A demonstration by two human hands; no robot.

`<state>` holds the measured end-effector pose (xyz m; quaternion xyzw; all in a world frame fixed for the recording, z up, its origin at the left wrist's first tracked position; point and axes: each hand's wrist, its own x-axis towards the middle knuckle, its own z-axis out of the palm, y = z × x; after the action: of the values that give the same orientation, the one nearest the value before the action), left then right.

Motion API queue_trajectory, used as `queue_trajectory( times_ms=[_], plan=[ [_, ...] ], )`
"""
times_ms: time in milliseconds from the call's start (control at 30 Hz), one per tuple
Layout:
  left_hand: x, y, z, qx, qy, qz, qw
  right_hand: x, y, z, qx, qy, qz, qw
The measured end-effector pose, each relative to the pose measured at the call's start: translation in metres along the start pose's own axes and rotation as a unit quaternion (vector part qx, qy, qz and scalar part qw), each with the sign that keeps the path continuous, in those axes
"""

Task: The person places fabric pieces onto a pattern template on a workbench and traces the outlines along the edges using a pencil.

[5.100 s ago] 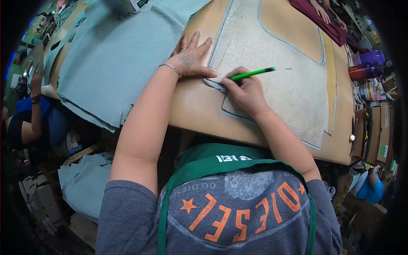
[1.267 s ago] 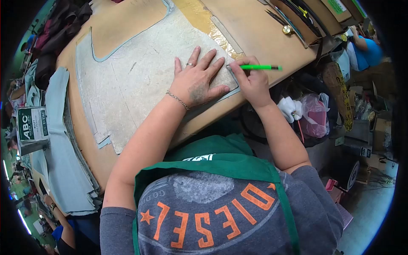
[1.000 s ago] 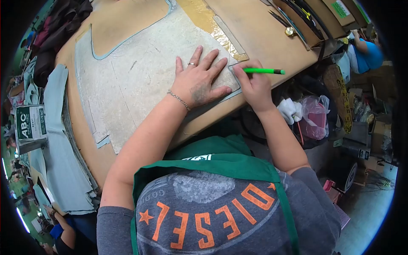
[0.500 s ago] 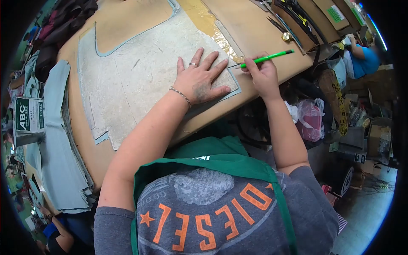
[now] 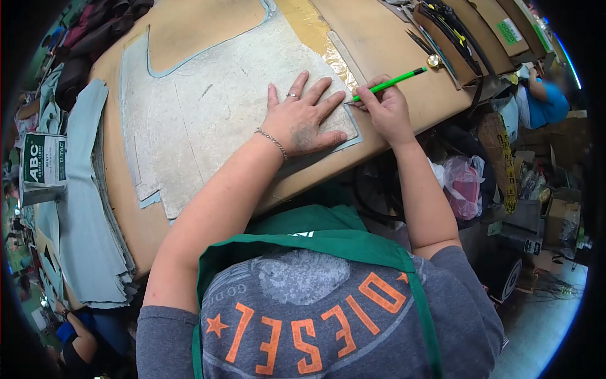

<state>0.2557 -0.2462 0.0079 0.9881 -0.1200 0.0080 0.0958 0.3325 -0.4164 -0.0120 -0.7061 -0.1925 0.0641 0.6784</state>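
My left hand [image 5: 307, 120] lies flat with fingers spread on a large pale grey pattern board [image 5: 208, 114], near its right end. Under the board, a light blue sheet [image 5: 355, 140] shows as a thin border along several edges. A green pencil [image 5: 394, 83] is pinched in my right hand [image 5: 386, 108], tilted, its dark end up to the right. Its tip meets the board's right edge, just beside my left fingertips. Whether the tip touches board or sheet, I cannot tell.
Stacked light blue sheets [image 5: 79, 208] and an ABC rubber cement can [image 5: 44, 167] are at the left. Cardboard boxes [image 5: 451, 41] holding tools stand at the far right of the tan table [image 5: 410, 63], by scissors [image 5: 420, 43]. Other people [image 5: 546, 101] are at both sides.
The pencil tip has moved slightly left and down along the board's right edge. My left hand stays flat on the board. The whole view has shifted a little.
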Motion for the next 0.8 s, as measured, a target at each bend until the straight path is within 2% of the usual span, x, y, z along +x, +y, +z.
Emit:
queue_trajectory(
  times_ms=[100,133,267,400,500,533,600,667,733,767,800],
  plan=[
    [0.000,0.000,0.000,0.006,0.003,0.001,1.000,0.000,-0.002,0.004,-0.072,-0.026,-0.016,0.997],
    [0.001,0.000,0.001,0.004,0.004,-0.001,1.000,0.002,0.000,0.000,-0.043,-0.042,-0.021,0.998],
    [0.001,0.000,0.000,-0.003,-0.001,-0.009,1.000,0.008,-0.001,-0.018,0.018,0.003,0.024,1.000],
    [0.001,-0.001,0.002,-0.001,0.007,0.000,1.000,0.004,0.000,0.001,-0.077,-0.046,-0.017,0.996],
    [0.001,0.000,0.000,-0.020,-0.006,-0.010,1.000,0.010,0.005,-0.017,-0.049,-0.014,0.006,0.999],
    [0.001,0.000,0.001,-0.020,-0.013,0.001,1.000,0.013,0.013,-0.034,-0.127,0.035,-0.018,0.991],
    [0.001,-0.003,-0.001,-0.024,-0.028,-0.002,0.999,0.015,0.013,-0.061,-0.117,0.043,0.003,0.992],
    [-0.003,-0.004,-0.006,-0.044,-0.040,-0.005,0.998,0.015,0.007,-0.074,-0.040,0.080,0.061,0.994],
    [-0.005,-0.008,-0.008,-0.076,-0.037,-0.001,0.996,0.016,0.004,-0.075,0.016,0.139,0.018,0.990],
    [-0.007,-0.013,-0.011,-0.094,-0.034,0.008,0.995,0.020,0.008,-0.084,0.032,0.082,-0.015,0.996],
    [-0.015,-0.017,-0.009,-0.142,-0.004,-0.012,0.990,0.016,0.000,-0.076,0.074,0.082,-0.019,0.994]
  ],
)
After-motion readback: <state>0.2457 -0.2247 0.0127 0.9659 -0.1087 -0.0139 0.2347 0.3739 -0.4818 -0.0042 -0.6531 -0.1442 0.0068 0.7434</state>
